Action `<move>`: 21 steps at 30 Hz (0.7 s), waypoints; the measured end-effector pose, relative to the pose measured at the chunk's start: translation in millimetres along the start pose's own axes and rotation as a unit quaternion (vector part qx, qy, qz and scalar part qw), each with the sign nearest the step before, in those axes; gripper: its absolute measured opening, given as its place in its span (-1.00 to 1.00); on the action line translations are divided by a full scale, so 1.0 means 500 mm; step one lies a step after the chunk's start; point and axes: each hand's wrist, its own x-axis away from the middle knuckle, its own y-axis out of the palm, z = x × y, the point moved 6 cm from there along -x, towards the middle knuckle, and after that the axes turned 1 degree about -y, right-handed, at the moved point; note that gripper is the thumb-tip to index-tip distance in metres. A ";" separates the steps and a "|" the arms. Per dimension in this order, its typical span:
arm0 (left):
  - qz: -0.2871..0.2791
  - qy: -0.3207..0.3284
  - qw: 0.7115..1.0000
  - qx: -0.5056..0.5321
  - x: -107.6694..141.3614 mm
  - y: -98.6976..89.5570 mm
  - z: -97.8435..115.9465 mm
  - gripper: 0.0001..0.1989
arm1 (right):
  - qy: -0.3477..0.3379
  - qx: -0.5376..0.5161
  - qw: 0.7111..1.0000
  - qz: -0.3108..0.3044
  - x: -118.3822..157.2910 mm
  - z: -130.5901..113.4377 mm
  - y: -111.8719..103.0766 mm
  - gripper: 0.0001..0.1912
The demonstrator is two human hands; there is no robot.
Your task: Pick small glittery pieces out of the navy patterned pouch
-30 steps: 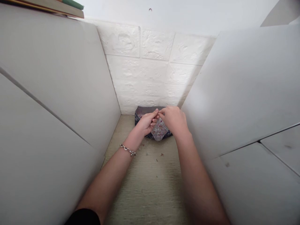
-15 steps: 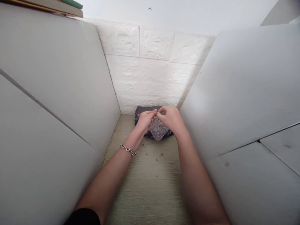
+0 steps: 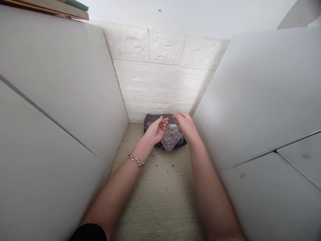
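A dark patterned bag (image 3: pixel 180 144) sits against the wall at the far end of the surface. Inside its opening is a mass of small, multicoloured bead-like pieces (image 3: pixel 172 135). Above the bag's left side is my left hand (image 3: pixel 157 129), palm turned up, with the fingers curled in and the thumb near the index finger. My right hand (image 3: pixel 185 125) hovers over the bag's right side, its thumb and fingertips pinched together. A gap separates the two hands. Whatever either one holds is too small or hidden to make out.
White panels rise on the left (image 3: pixel 62 73) and right (image 3: pixel 260 93), leaving a narrow channel. A white brick-textured wall (image 3: pixel 163 75) closes the back. Small dark crumbs (image 3: pixel 173 165) lie on the pale wood-grained surface (image 3: pixel 160 201). Books (image 3: pixel 50 10) rest atop the left panel.
My hands' fingertips, together before, have come apart. The right hand has shifted slightly right and turned; the left fingers have loosened a little. More of the bag's contents shows between them.
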 end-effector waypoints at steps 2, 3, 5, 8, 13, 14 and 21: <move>0.020 0.000 0.999 0.050 -0.003 -0.005 0.000 -0.81 | 0.010 -0.114 0.993 0.023 0.002 -0.007 -0.011 -0.91; 0.030 0.006 0.997 0.072 -0.005 -0.009 0.001 -0.79 | 0.005 -0.164 0.986 0.034 0.003 -0.013 -0.016 -0.91; 0.050 0.021 0.993 0.104 -0.009 -0.015 0.004 -0.75 | -0.019 -0.239 0.969 0.060 0.004 -0.027 -0.030 -0.90; 0.074 0.029 0.991 0.112 -0.010 -0.021 0.005 -0.77 | -0.039 -0.286 0.952 0.101 0.006 -0.039 -0.049 -0.90; 0.045 0.012 0.995 0.088 -0.007 -0.014 0.004 -0.87 | -0.059 -0.287 0.947 0.130 0.010 -0.052 -0.060 -0.89; 0.029 0.009 0.996 0.083 -0.006 -0.010 0.004 -0.87 | -0.063 -0.285 0.949 0.121 0.010 -0.054 -0.058 -0.89; 0.001 0.015 0.999 0.048 -0.004 -0.001 0.008 -0.86 | -0.092 -0.042 0.988 0.117 0.009 -0.053 -0.051 -0.85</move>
